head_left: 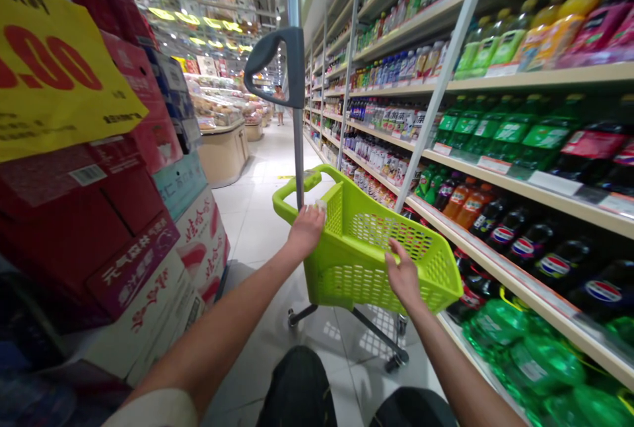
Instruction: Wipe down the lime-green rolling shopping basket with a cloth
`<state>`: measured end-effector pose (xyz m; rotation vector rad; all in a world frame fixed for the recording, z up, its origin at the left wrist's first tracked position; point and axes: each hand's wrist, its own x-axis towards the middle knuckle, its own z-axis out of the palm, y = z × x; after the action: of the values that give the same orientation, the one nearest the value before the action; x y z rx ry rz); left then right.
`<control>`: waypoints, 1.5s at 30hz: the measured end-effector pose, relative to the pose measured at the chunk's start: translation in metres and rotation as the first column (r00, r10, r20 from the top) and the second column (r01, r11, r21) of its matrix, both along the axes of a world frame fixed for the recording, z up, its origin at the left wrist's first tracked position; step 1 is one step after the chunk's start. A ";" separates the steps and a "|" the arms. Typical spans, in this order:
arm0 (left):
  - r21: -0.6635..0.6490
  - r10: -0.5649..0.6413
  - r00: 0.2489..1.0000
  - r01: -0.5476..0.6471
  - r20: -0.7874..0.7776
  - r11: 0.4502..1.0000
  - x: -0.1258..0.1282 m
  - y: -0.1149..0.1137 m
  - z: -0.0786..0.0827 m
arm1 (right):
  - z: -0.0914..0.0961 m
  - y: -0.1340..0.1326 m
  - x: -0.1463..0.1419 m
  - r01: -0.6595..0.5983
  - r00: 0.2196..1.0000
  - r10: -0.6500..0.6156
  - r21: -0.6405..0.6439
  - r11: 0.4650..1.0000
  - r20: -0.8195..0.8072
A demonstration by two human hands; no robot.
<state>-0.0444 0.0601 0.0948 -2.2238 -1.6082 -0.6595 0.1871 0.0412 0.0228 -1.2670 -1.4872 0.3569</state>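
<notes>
A lime-green plastic shopping basket [376,262] on a wheeled frame stands in a shop aisle in front of me, tilted. It looks to have nothing inside. My left hand [306,230] is closed over the basket's near left rim, with something small and white at its fingertips. My right hand [403,275] rests on the near right rim with fingers curled over the edge. A grey pole with a grey handle [277,64] rises from the basket's left side.
Shelves of bottled drinks [520,150] run along the right, close to the basket. Stacked red and white cartons [123,229] with a yellow price sign [54,64] fill the left. The tiled aisle [257,216] runs ahead to display counters [222,143] and a distant person [280,100].
</notes>
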 end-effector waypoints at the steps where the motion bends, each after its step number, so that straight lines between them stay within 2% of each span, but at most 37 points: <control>1: -0.006 -0.017 0.999 0.017 -0.045 1.000 0.005 0.000 -0.008 | -0.005 0.001 0.010 0.081 0.993 -0.082 0.017 0.997 0.086; 3: -0.028 -0.079 0.990 0.076 -0.118 0.997 0.023 -0.003 -0.027 | -0.016 0.003 0.021 0.186 0.951 -0.188 0.029 0.982 0.245; 5: -0.052 -0.181 0.971 0.175 -0.157 0.983 0.042 -0.006 -0.042 | -0.025 0.003 0.025 0.220 0.895 -0.203 0.003 0.976 0.397; 7: -0.059 -0.241 0.954 0.234 -0.177 0.970 0.048 -0.005 -0.047 | -0.034 0.002 0.026 0.198 0.832 -0.151 -0.031 0.980 0.533; 9: -0.039 -0.184 0.971 0.181 -0.153 0.983 0.037 0.000 -0.042 | -0.041 0.000 0.028 0.151 0.779 -0.093 -0.041 0.988 0.620; 11: -0.009 -0.072 0.992 0.072 -0.104 0.997 0.018 0.006 -0.034 | -0.046 -0.001 0.031 0.114 0.754 -0.064 -0.034 0.993 0.654; 13: -0.003 -0.040 0.995 0.040 -0.091 0.999 0.005 0.009 -0.032 | -0.049 -0.002 0.032 0.126 0.751 -0.085 -0.015 0.992 0.655; 15: -0.026 -0.093 0.990 0.091 -0.102 0.996 0.009 0.008 -0.039 | -0.050 -0.002 0.032 0.148 0.749 -0.120 0.013 0.989 0.651; 18: -0.055 -0.227 0.972 0.224 -0.055 0.973 0.032 0.002 -0.053 | -0.053 -0.002 0.033 0.115 0.742 -0.129 0.065 0.991 0.657; 20: -0.026 -0.277 0.961 0.277 0.013 0.960 0.039 -0.001 -0.052 | -0.056 -0.002 0.037 0.074 0.736 -0.114 0.088 0.993 0.667; 22: 0.084 -0.248 0.962 0.239 0.119 0.967 0.027 -0.001 -0.032 | -0.061 -0.001 0.042 0.051 0.732 -0.112 0.110 0.993 0.672; 24: 0.268 -0.177 0.953 0.109 0.246 0.957 0.002 0.002 0.007 | -0.066 0.001 0.045 0.054 0.736 -0.137 0.144 0.988 0.663; 25: 0.350 -0.156 0.945 0.048 0.287 0.935 -0.012 0.004 0.030 | -0.069 0.002 0.046 0.064 0.739 -0.155 0.161 0.985 0.655; 26: 0.477 -0.156 0.927 -0.028 0.341 0.879 -0.025 0.007 0.055 | -0.072 0.003 0.047 0.075 0.743 -0.173 0.177 0.981 0.646; 28: 0.620 -0.177 0.905 -0.113 0.386 0.776 -0.040 0.016 0.102 | -0.077 0.006 0.049 0.099 0.752 -0.204 0.199 0.975 0.627; 30: 0.666 -0.213 0.884 -0.136 0.415 0.733 -0.042 0.028 0.132 | -0.080 0.009 0.051 0.099 0.758 -0.210 0.209 0.973 0.618; 31: 0.665 -0.230 0.872 -0.136 0.432 0.734 -0.039 0.034 0.138 | -0.080 0.009 0.052 0.088 0.760 -0.202 0.210 0.974 0.618; 32: 0.655 -0.240 0.860 -0.135 0.450 0.744 -0.034 0.039 0.136 | -0.081 0.010 0.054 0.073 0.762 -0.188 0.207 0.976 0.620; 33: 0.637 -0.242 0.849 -0.135 0.469 0.759 -0.029 0.042 0.127 | -0.080 0.010 0.055 0.059 0.764 -0.174 0.201 0.978 0.622; 34: 0.614 -0.235 0.844 -0.134 0.482 0.777 -0.024 0.044 0.112 | -0.080 0.009 0.057 0.049 0.766 -0.160 0.191 0.980 0.622; 37: 0.511 -0.169 0.853 -0.127 0.494 0.850 -0.021 0.036 0.042 | -0.077 0.009 0.061 0.044 0.782 -0.126 0.147 0.988 0.610; 38: 0.476 -0.162 0.870 -0.091 0.465 0.875 -0.023 0.031 0.020 | -0.076 0.009 0.063 0.042 0.790 -0.113 0.131 0.991 0.603; 39: 0.434 -0.165 0.887 -0.044 0.432 0.900 -0.026 0.026 0.003 | -0.075 0.009 0.064 0.036 0.798 -0.098 0.116 0.993 0.595; 40: 0.422 -0.171 0.891 -0.024 0.420 0.906 -0.029 0.023 -0.007 | -0.074 0.009 0.065 0.031 0.807 -0.085 0.102 0.994 0.585; 41: 0.421 -0.183 0.894 -0.007 0.410 0.907 -0.032 0.021 -0.008 | -0.073 0.010 0.066 0.027 0.815 -0.075 0.090 0.996 0.574; 42: 0.437 -0.194 0.890 -0.006 0.413 0.900 -0.034 0.021 -0.002 | -0.072 0.010 0.067 0.026 0.823 -0.067 0.081 0.996 0.563; 45: 0.502 -0.206 0.867 -0.057 0.454 0.863 -0.034 0.033 0.044 | -0.069 0.008 0.071 0.040 0.844 -0.066 0.062 0.997 0.532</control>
<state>-0.0785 0.0932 0.1393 -1.8119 -1.3259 -1.5814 0.2576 0.0495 -0.0459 -1.4360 -1.9081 -0.0875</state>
